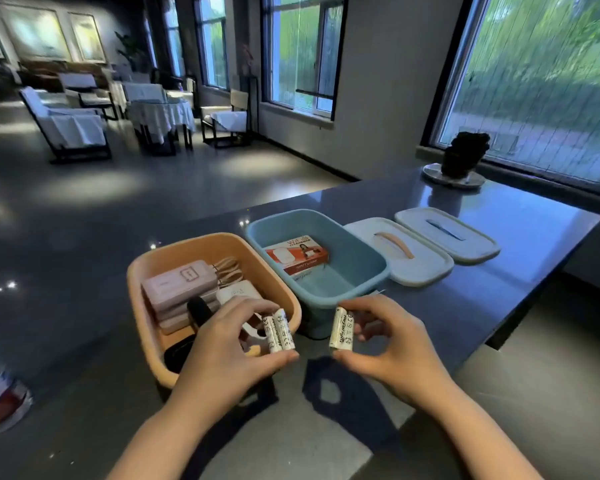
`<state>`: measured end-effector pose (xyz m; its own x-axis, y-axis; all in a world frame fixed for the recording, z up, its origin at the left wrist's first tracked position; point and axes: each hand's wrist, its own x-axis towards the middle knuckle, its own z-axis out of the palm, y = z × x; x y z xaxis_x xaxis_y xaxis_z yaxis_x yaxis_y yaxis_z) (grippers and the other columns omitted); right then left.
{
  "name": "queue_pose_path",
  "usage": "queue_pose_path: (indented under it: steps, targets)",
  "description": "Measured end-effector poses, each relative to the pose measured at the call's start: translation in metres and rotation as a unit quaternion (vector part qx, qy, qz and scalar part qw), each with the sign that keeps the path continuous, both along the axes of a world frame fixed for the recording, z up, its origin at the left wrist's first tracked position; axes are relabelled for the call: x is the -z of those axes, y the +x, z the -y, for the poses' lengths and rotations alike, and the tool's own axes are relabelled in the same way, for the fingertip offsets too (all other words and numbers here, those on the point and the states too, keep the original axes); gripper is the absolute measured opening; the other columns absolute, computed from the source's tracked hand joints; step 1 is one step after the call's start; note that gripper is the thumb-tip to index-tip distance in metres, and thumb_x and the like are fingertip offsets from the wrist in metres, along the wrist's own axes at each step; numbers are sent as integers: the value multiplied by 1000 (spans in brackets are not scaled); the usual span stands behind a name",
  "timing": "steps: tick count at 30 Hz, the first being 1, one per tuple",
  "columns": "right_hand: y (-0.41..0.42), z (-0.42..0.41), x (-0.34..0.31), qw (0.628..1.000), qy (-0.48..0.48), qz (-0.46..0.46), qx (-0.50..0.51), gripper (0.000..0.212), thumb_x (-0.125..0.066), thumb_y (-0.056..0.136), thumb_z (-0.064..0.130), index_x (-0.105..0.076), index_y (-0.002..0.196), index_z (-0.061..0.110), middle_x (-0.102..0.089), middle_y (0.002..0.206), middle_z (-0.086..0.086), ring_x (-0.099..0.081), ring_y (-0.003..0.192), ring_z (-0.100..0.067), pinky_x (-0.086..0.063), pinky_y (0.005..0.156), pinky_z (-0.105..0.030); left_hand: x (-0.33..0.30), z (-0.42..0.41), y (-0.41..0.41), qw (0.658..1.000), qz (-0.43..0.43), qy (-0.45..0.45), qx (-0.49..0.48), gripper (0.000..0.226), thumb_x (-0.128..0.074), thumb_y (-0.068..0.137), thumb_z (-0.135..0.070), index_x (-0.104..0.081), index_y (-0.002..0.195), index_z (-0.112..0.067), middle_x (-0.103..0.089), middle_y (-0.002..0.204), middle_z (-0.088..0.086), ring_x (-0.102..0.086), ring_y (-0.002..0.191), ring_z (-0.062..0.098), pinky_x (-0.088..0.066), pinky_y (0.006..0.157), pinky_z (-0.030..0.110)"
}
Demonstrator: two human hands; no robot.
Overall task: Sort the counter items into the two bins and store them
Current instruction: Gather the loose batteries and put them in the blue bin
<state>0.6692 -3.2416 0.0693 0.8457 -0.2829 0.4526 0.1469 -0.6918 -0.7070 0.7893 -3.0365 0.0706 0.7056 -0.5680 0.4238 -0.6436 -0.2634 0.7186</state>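
Over the near edge of the dark glossy surface [465, 216], both hands hold white cylindrical batteries upright, pinched top and bottom between fingertips and thumb. The left hand [236, 344] grips a pair of white batteries [279, 330] above the near rim of the orange oval plastic bin [142, 268]; the right hand [392, 344] grips another white battery pair [342, 328] just in front of the blue rectangular plastic bin [354, 233].

Such end-to-end pinches look fragile: with two smooth cylinders side by side, one could roll out and drop to the floor, since the hands hover near the edge. A second risk is mis-sorting, as each hand sits beside a different bin. The orange bin is already crowded with pale pink power banks [179, 289] and cables, so batteries may slide beneath them.

Beyond the blue bin, which holds an orange-and-white carton [297, 258], lie two pale flat lids [399, 251], side by side. A dark potted object on a round plate [463, 161] stands by the window. Cloth-covered chairs and tables fill the dim room behind.
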Motion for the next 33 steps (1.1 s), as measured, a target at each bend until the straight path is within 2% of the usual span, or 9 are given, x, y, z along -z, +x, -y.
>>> queue_pose_path:
  steps: [4,9,12,16,21,24,27,29,33]
  targets:
    - [42,62,-4,1000,-12,-2,-21,55,-87,62,27,-63,112,35,-62,99,19,-63,85,-10,-52,72,-19,4,40,23,996,11,-17,-91,53,-87,53,-39,-60,98,-46,-57,105,-31,-47,103,-14,-34,78,2]
    - [99,136,-6,993,-16,-48,-109,57,-89,61,24,-65,111,33,-60,92,21,-60,79,-6,-48,70,-12,13,93,41,983,-9,-9,-185,54,-88,51,-41,-60,97,-46,-56,107,-28,-47,102,-13,-34,80,5]
    - [137,161,-4,981,-57,-80,-164,56,-88,61,21,-66,112,28,-58,88,19,-57,78,1,-45,71,-8,12,110,51,969,-15,-17,-245,54,-87,51,-43,-60,98,-46,-55,108,-31,-44,102,-19,-31,79,-3]
    - [192,164,4,943,-151,-154,-253,57,-84,64,31,-63,117,29,-56,94,21,-55,80,3,-44,74,-11,13,120,52,948,-17,-18,-318,54,-87,51,-44,-60,98,-47,-56,105,-32,-48,100,-13,-31,77,-3]
    - [246,134,28,876,-263,-229,-333,60,-83,65,35,-63,120,24,-61,101,11,-56,91,-9,-48,83,-27,14,121,52,939,-23,-7,-344,52,-88,50,-41,-61,95,-45,-56,103,-33,-51,93,-10,-31,72,-3]
    - [263,118,46,863,-292,-254,-326,55,-84,64,35,-65,114,21,-66,107,2,-61,95,-18,-51,82,-31,13,118,55,937,-21,2,-348,53,-88,50,-42,-61,95,-44,-58,102,-28,-54,90,-5,-34,72,1]
    - [269,106,67,832,-323,-299,-337,49,-82,64,31,-65,108,19,-66,100,-1,-63,89,-21,-56,77,-37,14,117,57,939,-20,5,-343,54,-88,50,-41,-61,97,-44,-59,102,-26,-54,92,-3,-35,75,2]
    - [269,100,78,809,-342,-320,-354,44,-80,65,28,-64,106,18,-65,96,-1,-64,85,-21,-56,71,-35,16,117,59,942,-25,14,-335,54,-88,52,-42,-60,98,-45,-57,105,-28,-52,98,-6,-33,79,0]
    - [272,91,88,818,-358,-275,-357,41,-75,68,28,-62,105,18,-59,99,-3,-61,91,-24,-49,69,-30,15,117,67,943,-20,27,-330,54,-87,54,-42,-59,100,-44,-55,107,-31,-50,101,-9,-30,80,-2]
